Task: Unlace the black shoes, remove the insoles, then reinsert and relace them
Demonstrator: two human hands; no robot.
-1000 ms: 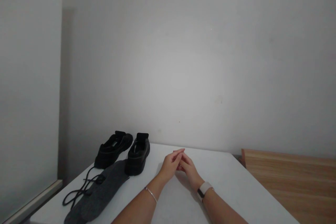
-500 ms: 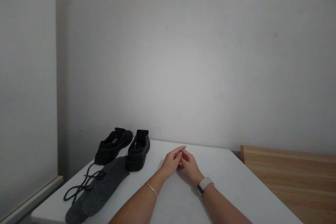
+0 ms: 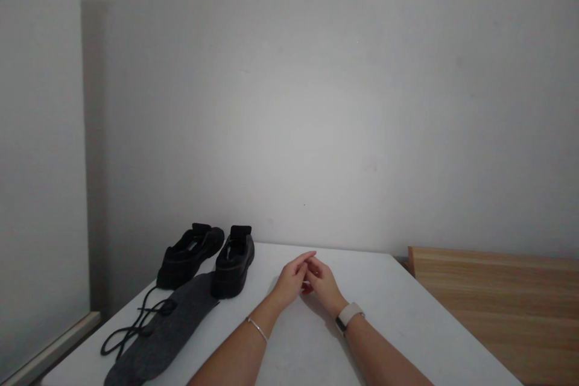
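My left hand (image 3: pixel 289 280) and my right hand (image 3: pixel 324 283) meet over the white table (image 3: pixel 307 338), their fingertips touching. The fingers of both are stretched out and loosely bent, with nothing visible in them. A thin bracelet circles my left wrist, and a pale-banded watch (image 3: pixel 350 317) is on my right. Left of my hands stand two black shoes, one nearer (image 3: pixel 231 268) and one farther left (image 3: pixel 187 259). In front of them lies what looks like a pair of dark grey socks (image 3: pixel 167 338), flat and overlapping. Black shoelaces (image 3: pixel 129 333) lie loose along and partly across the socks.
A grey-white wall (image 3: pixel 307 102) rises behind the table's far edge. On the right, a wood-grain panel (image 3: pixel 488 307) stands beside the table. A pale panel with a ledge (image 3: pixel 58 347) is at the left.
The view has turned slightly to the right, so the shoes, socks and wall edge sit a little farther left. My hands keep the same fingertip-to-fingertip pose.
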